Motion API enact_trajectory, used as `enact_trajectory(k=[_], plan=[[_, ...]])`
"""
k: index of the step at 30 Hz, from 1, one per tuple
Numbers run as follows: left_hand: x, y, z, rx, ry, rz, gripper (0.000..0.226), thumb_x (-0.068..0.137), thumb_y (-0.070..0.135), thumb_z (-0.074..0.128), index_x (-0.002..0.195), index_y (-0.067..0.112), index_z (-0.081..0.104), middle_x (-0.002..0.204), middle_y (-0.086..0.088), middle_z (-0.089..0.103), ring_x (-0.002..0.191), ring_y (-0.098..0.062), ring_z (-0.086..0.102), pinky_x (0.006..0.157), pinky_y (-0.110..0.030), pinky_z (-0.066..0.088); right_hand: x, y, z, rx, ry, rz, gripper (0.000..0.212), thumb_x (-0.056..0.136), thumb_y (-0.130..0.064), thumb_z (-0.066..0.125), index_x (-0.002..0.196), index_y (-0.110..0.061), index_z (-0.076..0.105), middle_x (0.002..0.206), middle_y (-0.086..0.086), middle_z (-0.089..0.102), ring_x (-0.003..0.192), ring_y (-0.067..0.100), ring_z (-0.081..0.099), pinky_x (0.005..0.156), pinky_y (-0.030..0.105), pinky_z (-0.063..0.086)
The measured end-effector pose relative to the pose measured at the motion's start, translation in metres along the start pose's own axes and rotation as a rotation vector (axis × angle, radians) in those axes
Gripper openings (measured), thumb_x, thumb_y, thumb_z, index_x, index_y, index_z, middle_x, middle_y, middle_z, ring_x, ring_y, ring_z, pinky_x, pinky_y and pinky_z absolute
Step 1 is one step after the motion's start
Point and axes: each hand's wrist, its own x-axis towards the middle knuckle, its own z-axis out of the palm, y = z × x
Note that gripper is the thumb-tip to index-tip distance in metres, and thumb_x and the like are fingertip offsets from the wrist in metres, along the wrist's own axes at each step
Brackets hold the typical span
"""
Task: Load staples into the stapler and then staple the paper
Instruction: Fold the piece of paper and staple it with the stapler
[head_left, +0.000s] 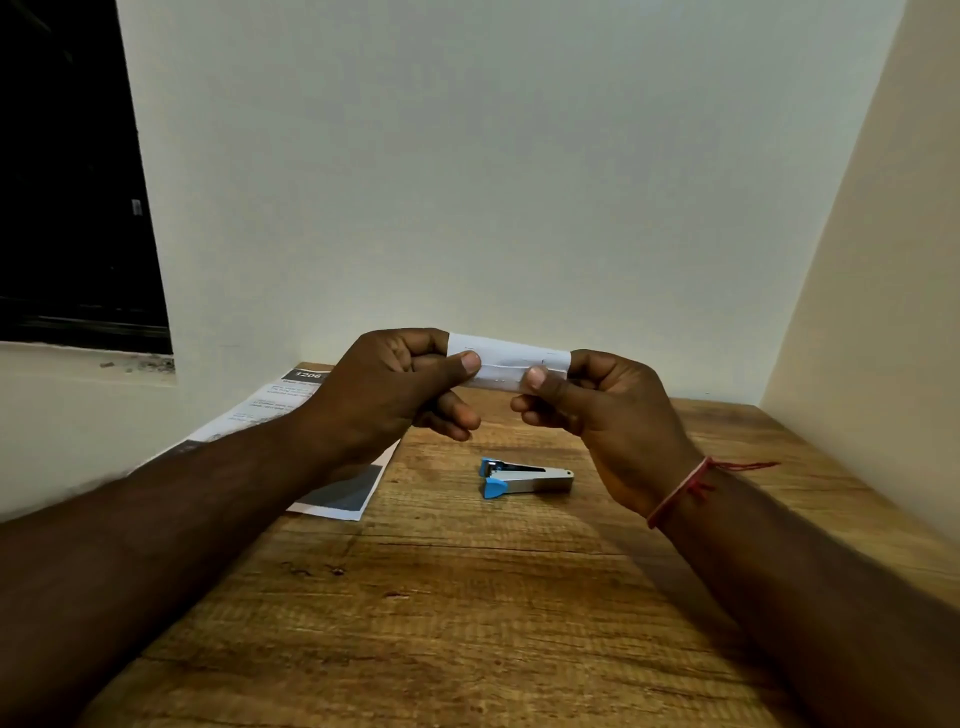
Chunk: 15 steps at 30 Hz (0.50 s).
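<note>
1. The person is holding a small folded strip of white paper (506, 364) in the air above the wooden table (441, 597), at the middle of the view and in front of a pale wall (467, 182).
2. The left hand (384, 384) is pinching the left end of the strip. Its thumb is pressing on the near face, and the other fingers are curling behind and below.
3. The right hand (597, 410) is pinching the right end in the same way, with the thumb tip lying at the lower edge of the strip.
4. The strip is lying level between the two hands, with its long side running left to right and a crease running along its length. A few small dark marks are showing on the near face; they are too small to identify.
5. The stapler (527, 479) is lying on the table below the hands, and neither hand is touching it. Its body is silver metal, with blue plastic at the left end. Any lettering on it cannot be made out.
6. A printed sheet (270, 402) is lying at the left edge of the table, partly under the left forearm. Its dark header band is showing "1206" in white; the smaller text is too blurred to read.
7. A red thread (680, 491) is circling the right wrist.
</note>
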Motion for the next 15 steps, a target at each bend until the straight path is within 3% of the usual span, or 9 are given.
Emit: enact_trajectory(k=[3, 7, 10, 12, 15], plan=[[0.0005, 0.0008, 0.002, -0.015, 0.006, 0.021, 0.034, 0.098, 0.022, 0.078, 0.111, -0.008, 0.074, 0.074, -0.023, 0.064, 0.051, -0.017, 0.07, 0.065, -0.038, 0.068, 0.0012, -0.0026, 0.0004, 0.065, 0.002, 0.041, 0.025, 0.094, -0.01, 0.08, 0.114, 0.004, 0.078, 0.103, 0.029, 0.08, 0.088, 0.033, 0.081, 0.078, 0.034, 0.068], [0.001, -0.003, 0.0027, -0.057, 0.018, 0.017, 0.047, 0.092, 0.027, 0.081, 0.118, -0.011, 0.073, 0.084, -0.027, 0.058, 0.047, -0.016, 0.063, 0.074, -0.045, 0.07, 0.0022, -0.0023, -0.0002, 0.104, -0.011, 0.06, 0.026, 0.093, -0.01, 0.08, 0.113, 0.007, 0.078, 0.096, 0.023, 0.078, 0.085, 0.031, 0.08, 0.073, 0.031, 0.066], [-0.001, -0.0039, 0.0019, -0.083, -0.013, -0.014, 0.032, 0.095, 0.03, 0.078, 0.109, 0.001, 0.077, 0.082, -0.02, 0.072, 0.066, -0.025, 0.08, 0.081, -0.054, 0.072, 0.0011, -0.0016, -0.0011, 0.155, -0.043, 0.068, 0.042, 0.089, -0.02, 0.08, 0.117, 0.011, 0.074, 0.098, 0.024, 0.078, 0.088, 0.031, 0.081, 0.076, 0.032, 0.068], [-0.0018, -0.0034, 0.0027, -0.158, -0.042, -0.064, 0.029, 0.096, 0.032, 0.075, 0.109, 0.006, 0.076, 0.097, -0.02, 0.082, 0.09, -0.036, 0.087, 0.08, -0.046, 0.073, 0.0012, -0.0006, -0.0015, 0.202, -0.042, 0.071, 0.045, 0.092, -0.025, 0.079, 0.116, 0.013, 0.072, 0.103, 0.028, 0.08, 0.09, 0.032, 0.082, 0.078, 0.033, 0.069], [-0.0012, -0.0061, 0.0039, -0.19, -0.039, -0.071, 0.026, 0.097, 0.023, 0.078, 0.115, 0.003, 0.076, 0.113, -0.026, 0.084, 0.109, -0.041, 0.085, 0.091, -0.042, 0.072, 0.0018, 0.0033, -0.0017, 0.208, -0.04, 0.075, 0.027, 0.099, -0.015, 0.076, 0.112, 0.008, 0.077, 0.109, 0.028, 0.081, 0.092, 0.032, 0.081, 0.082, 0.034, 0.069]])
